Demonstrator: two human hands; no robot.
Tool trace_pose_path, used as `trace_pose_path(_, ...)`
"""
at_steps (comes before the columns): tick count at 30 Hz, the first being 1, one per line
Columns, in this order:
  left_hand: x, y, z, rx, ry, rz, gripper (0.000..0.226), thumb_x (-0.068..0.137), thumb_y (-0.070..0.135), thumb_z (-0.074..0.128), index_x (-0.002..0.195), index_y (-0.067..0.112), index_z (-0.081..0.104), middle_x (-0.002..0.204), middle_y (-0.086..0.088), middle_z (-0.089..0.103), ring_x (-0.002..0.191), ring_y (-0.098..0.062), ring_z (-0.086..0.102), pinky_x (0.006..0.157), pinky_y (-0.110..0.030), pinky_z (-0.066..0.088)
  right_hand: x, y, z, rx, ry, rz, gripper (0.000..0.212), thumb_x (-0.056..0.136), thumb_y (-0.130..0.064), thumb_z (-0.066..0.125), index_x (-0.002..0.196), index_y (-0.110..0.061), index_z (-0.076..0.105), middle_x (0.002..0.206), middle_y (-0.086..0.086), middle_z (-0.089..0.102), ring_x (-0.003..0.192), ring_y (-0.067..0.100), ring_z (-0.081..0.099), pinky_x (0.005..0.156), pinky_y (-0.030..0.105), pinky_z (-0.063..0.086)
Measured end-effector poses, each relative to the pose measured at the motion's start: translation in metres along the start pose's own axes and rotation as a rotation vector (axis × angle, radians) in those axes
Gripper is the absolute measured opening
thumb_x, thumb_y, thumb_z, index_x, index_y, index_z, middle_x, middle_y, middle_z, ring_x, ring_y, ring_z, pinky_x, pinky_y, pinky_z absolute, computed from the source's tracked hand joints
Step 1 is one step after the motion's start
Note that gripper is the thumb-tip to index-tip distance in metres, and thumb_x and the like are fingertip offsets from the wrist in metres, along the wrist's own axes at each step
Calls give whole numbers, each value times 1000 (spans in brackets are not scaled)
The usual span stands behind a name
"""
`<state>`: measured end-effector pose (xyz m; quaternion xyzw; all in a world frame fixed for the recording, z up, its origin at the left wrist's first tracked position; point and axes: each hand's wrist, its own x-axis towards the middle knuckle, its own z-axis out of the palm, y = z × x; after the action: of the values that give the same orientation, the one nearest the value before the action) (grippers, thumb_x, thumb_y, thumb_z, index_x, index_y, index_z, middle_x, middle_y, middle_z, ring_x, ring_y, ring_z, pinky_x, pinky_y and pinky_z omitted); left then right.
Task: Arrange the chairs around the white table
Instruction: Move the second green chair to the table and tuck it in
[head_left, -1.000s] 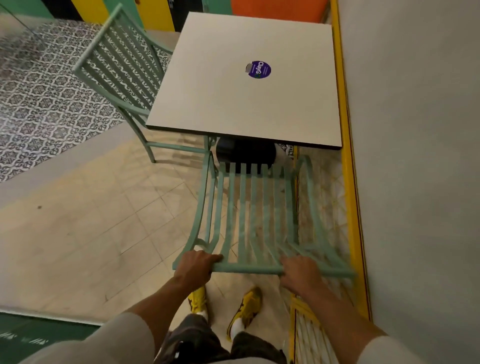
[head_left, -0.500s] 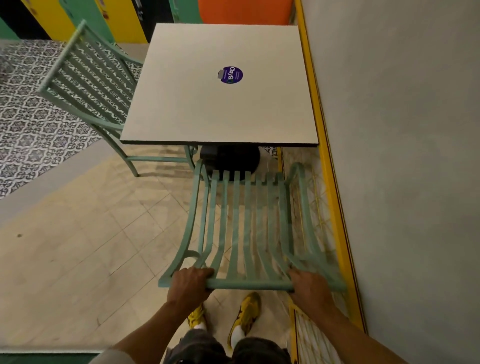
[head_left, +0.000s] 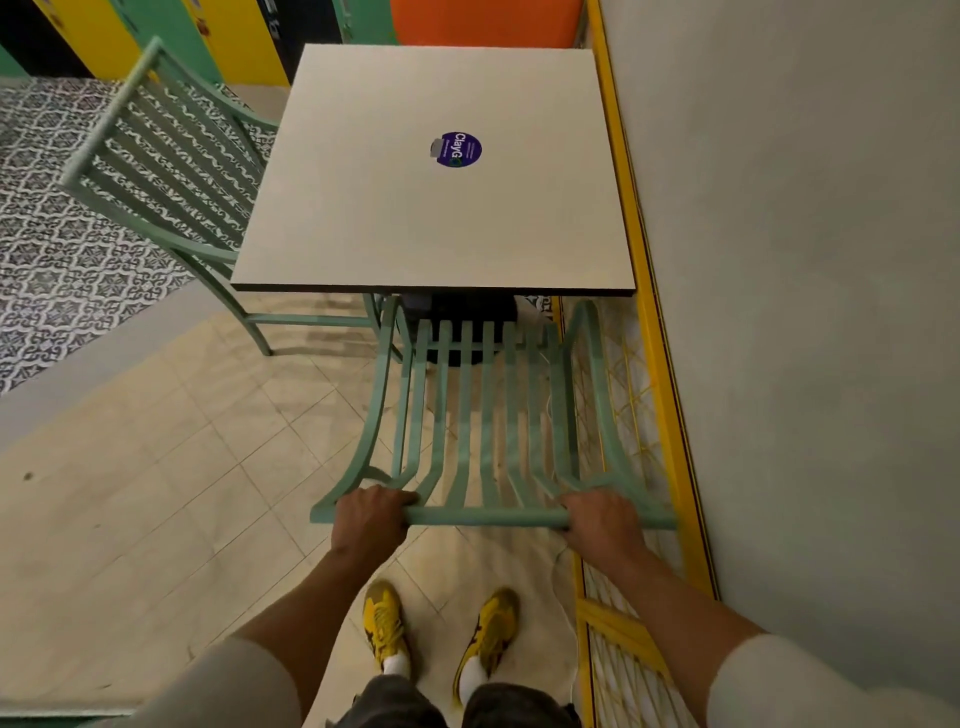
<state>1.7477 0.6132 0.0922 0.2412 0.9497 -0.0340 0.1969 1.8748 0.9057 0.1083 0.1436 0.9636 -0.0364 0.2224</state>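
Hands (head_left: 370, 519) (head_left: 602, 519) clasp near chair (head_left: 488, 415) top rail, facing white table (head_left: 436, 208).

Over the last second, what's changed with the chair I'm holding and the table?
The near green chair has been pushed forward: its seat front now sits tucked under the near edge of the white table. No grip changed; the left hand and right hand stay clamped on the top rail. The second green chair at the table's left side and the purple sticker stayed put.

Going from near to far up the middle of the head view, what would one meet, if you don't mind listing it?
Yellow shoes → top rail of the near chair, gripped by the left hand and right hand → white table → purple sticker → orange panel.
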Motion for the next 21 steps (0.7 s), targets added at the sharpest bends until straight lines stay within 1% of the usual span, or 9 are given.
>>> trace_pose_path(3, 14, -1, -8, -9, 12, -5, 38, 104, 37, 67, 142, 42, 67, 118, 9, 78, 101, -9, 73, 94, -29, 60, 14, -1, -7, -42, 2, 9, 38, 98, -59, 70, 124, -32, 75, 110, 0, 78, 105, 25, 74, 87, 38, 57)
trace_pose_path(6, 23, -2, -14, -18, 21, -18, 39, 103, 37, 69, 142, 40, 67, 121, 7, 77, 105, -9, 73, 96, -29, 59, 21, -3, -11, -46, -1, 18, 36, 99, -54, 71, 124, -29, 75, 112, 2, 78, 106, 27, 74, 88, 40, 58)
trace_pose_path(10, 25, -1, -16, -32, 17, -34, 40, 102, 38, 71, 142, 38, 68, 122, 6, 77, 107, -11, 73, 99, -31, 58, 24, -4, -14, -69, 9, 30, 32, 97, -51, 74, 122, -30, 76, 110, 2, 78, 104, 26, 74, 88, 40, 58)
trace_pose_path(13, 24, 0, -17, -46, 16, -37, 40, 102, 39, 71, 141, 37, 69, 121, 5, 77, 106, -12, 74, 100, -33, 59, 22, -4, -15, -60, 1, 41, 34, 97, -54, 73, 123, -32, 75, 112, 1, 78, 106, 27, 73, 90, 39, 58)
trace_pose_path(17, 20, 1, -20, -84, -7, -36, 41, 100, 41, 73, 140, 32, 70, 121, 4, 78, 109, -13, 73, 101, -33, 59, 18, -3, -18, -42, -33, 43, 39, 95, -59, 74, 122, -30, 76, 112, 1, 78, 106, 26, 74, 94, 41, 58)
trace_pose_path(21, 17, 2, -28, -99, -66, -31, 44, 99, 49, 72, 137, 27, 70, 121, 1, 77, 109, -16, 73, 102, -37, 59, 15, -4, -29, -12, -108, 45, 49, 94, -66, 70, 123, -27, 74, 116, 2, 78, 109, 27, 74, 97, 42, 57)
